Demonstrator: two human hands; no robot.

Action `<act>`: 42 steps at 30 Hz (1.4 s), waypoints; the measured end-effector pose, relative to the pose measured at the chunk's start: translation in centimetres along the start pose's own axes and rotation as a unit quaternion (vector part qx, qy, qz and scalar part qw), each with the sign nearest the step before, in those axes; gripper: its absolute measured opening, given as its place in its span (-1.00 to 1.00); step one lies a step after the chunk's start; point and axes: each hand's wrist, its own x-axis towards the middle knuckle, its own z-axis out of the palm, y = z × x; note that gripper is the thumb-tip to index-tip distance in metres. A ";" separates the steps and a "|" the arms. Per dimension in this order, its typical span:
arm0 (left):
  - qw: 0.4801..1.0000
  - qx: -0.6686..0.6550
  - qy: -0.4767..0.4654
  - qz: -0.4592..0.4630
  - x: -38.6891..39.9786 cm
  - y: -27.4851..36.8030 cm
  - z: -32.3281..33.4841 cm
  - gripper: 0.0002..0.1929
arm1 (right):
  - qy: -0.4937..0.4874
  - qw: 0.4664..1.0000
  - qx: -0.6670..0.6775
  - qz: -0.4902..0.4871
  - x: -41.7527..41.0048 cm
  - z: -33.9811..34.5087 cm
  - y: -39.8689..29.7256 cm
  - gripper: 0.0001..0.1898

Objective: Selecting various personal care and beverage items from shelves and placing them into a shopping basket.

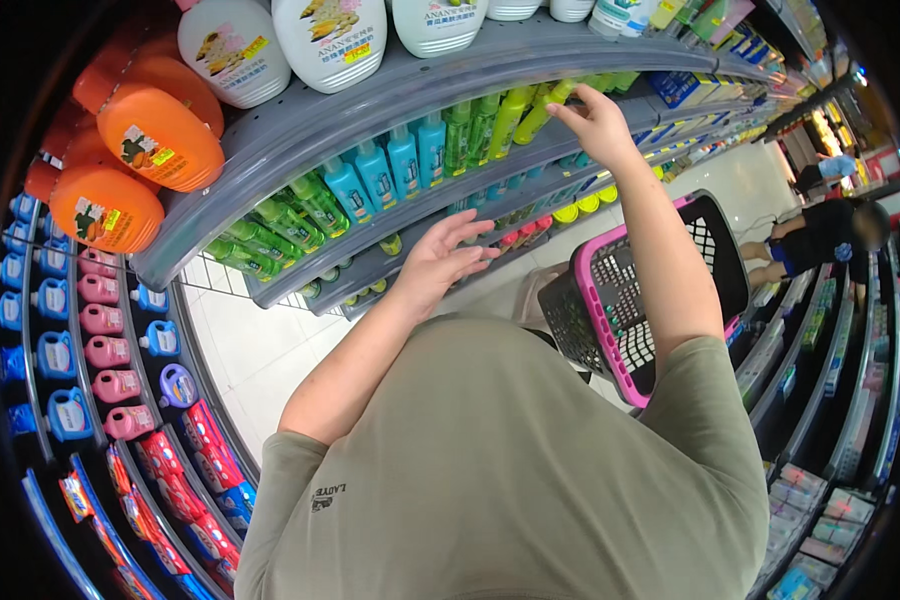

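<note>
My right hand (600, 129) pinches the top of a yellow-green bottle (537, 118) on the shelf. That bottle leans a little, and beside it stands another yellow-green bottle (508, 121). Nearer the middle, my left hand (444, 262) is held in the air in front of the shelves, fingers apart and holding nothing. Along the same shelf run green bottles (471, 135), blue bottles (405, 159) and more green bottles (289, 217) at the left end. Below my right forearm is a black basket with a pink rim (607, 322); what supports it is hidden.
Overhead, a shelf edge (420, 79) carries large white bottles (330, 37) and orange bottles (161, 139). Detergent jugs (109, 349) line the left shelving. A person in dark clothes (810, 236) is in the aisle at right, another person (829, 171) farther off. Stocked shelves (810, 352) flank the right.
</note>
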 end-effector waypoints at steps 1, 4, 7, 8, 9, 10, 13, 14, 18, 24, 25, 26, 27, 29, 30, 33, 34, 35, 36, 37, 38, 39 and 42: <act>1.000 -0.005 0.002 0.001 0.0 -0.1 0.0 -0.43 | -0.008 1.000 -0.019 0.016 0.4 0.1 0.3 -0.56; 1.000 -0.009 0.012 -0.003 0.2 -0.5 0.2 -0.44 | -0.035 0.999 0.003 -0.010 1.9 0.6 1.0 -0.48; 1.000 -0.010 0.020 -0.010 0.6 -1.0 0.8 -0.45 | -0.082 0.997 -0.005 -0.003 2.4 0.3 0.5 -0.43; 1.000 -0.011 0.021 -0.012 0.7 -1.3 1.0 -0.45 | -0.081 0.997 -0.006 0.000 2.5 0.6 0.7 -0.43; 1.000 -0.010 0.016 -0.014 0.9 -1.5 1.2 -0.45 | -0.069 0.997 -0.011 -0.020 2.5 0.7 1.0 -0.43; 0.999 -0.007 0.023 -0.021 1.0 -1.7 1.4 -0.45 | -0.059 0.997 -0.018 -0.039 2.4 0.8 0.9 -0.43; 0.999 -0.009 0.029 -0.034 1.3 -2.4 2.1 -0.46 | -0.075 0.997 -0.026 -0.023 2.0 0.5 0.1 -0.36; 0.999 -0.014 0.033 -0.038 1.4 -2.7 2.4 -0.47 | -0.071 0.997 -0.019 -0.035 2.0 0.5 0.5 -0.35; 0.997 0.000 0.048 -0.066 2.2 -3.8 3.8 -0.52 | -0.040 0.992 0.044 -0.108 1.4 0.9 2.7 -0.38; 0.991 0.003 0.081 -0.105 3.4 -6.6 5.0 -0.59 | 0.047 0.989 0.135 -0.033 -5.5 -4.1 5.5 -0.60; 0.991 0.003 0.086 -0.103 3.6 -7.1 5.1 -0.61 | 0.093 0.981 0.167 -0.032 -7.2 -4.7 7.9 -0.63; 0.989 0.003 0.103 -0.106 3.8 -7.5 5.4 -0.67 | 0.140 0.968 0.205 0.027 -9.4 -5.3 10.0 -0.68; 0.987 0.004 0.109 -0.116 3.8 -8.0 5.3 -0.67 | 0.185 0.949 0.241 0.086 -11.9 -5.6 12.1 -0.73; 0.986 -0.004 0.112 -0.127 4.1 -8.7 5.2 -0.74 | 0.237 0.915 0.234 0.228 -17.0 -5.4 18.2 -0.80; 0.982 -0.009 0.132 -0.133 4.2 -8.9 5.6 -0.85 | 0.205 0.922 0.161 0.285 -20.0 -4.7 21.8 -0.80; 0.980 -0.062 0.132 -0.138 4.3 -9.8 5.7 -0.86 | 0.059 0.909 0.048 0.410 -28.7 -0.6 31.1 -0.73; 0.977 -0.055 0.145 -0.145 4.3 -10.0 5.9 -0.80 | -0.001 0.907 -0.009 0.422 -29.4 0.0 30.6 -0.72; 0.976 -0.053 0.153 -0.148 4.2 -10.2 6.2 -0.80 | -0.062 0.899 -0.066 0.429 -30.1 0.9 29.8 -0.71; 0.975 -0.053 0.157 -0.151 4.3 -10.2 6.7 -0.79 | -0.094 0.891 -0.050 0.441 -30.9 1.8 30.2 -0.65; 0.973 -0.053 0.160 -0.154 4.3 -10.2 7.2 -0.78 | -0.111 0.899 -0.030 0.423 -31.5 3.0 30.9 -0.64; 0.972 -0.050 0.166 -0.157 4.2 -10.4 7.5 -0.78 | -0.127 0.901 -0.069 0.410 -32.2 3.8 31.6 -0.63; 0.972 -0.047 0.170 -0.158 4.1 -10.5 7.7 -0.78 | -0.144 0.902 -0.107 0.393 -32.1 4.6 31.5 -0.61; 0.969 -0.032 0.186 -0.157 3.4 -10.7 8.1 -0.79 | -0.154 0.874 -0.198 0.416 -31.2 6.0 31.5 -0.57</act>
